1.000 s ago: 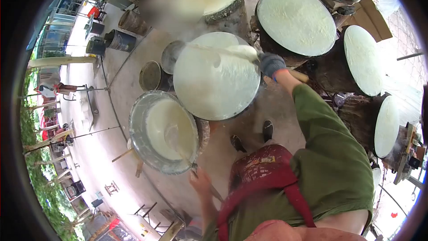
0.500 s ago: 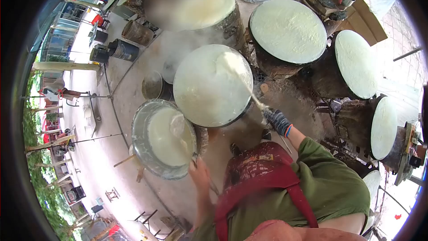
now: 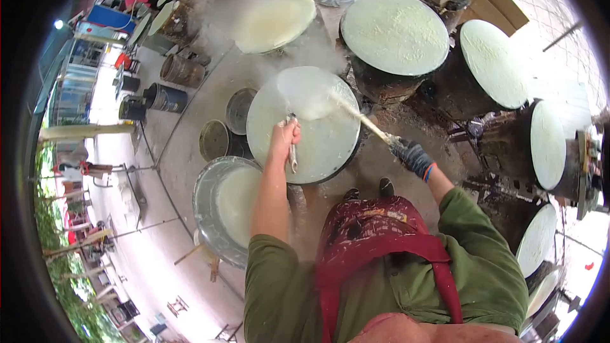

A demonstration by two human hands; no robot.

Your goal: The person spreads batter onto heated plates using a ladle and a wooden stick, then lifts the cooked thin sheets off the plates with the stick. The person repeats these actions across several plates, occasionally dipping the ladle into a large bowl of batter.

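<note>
1. Big round metal basin of white batter [image 3: 216,216] sits nearest, lower left.
2. Bare left hand [image 3: 284,134] fisted on a metal ladle [image 3: 292,152] over the round steaming white griddle [image 3: 311,146].
3. Gloved right hand [image 3: 412,154] grips a long wooden spreader stick [image 3: 362,121], tip in the batter.

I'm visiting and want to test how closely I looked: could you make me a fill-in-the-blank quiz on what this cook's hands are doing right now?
1. The right hand wears a dark ____ and grips a long stick.
2. The left hand is bare and holds a metal ____ over the round steamer top.
3. The metal basin by the left arm holds a ____ liquid batter.
4. The person wears a ____ apron over a green shirt.

Missing words: glove; ladle; white; red
</note>
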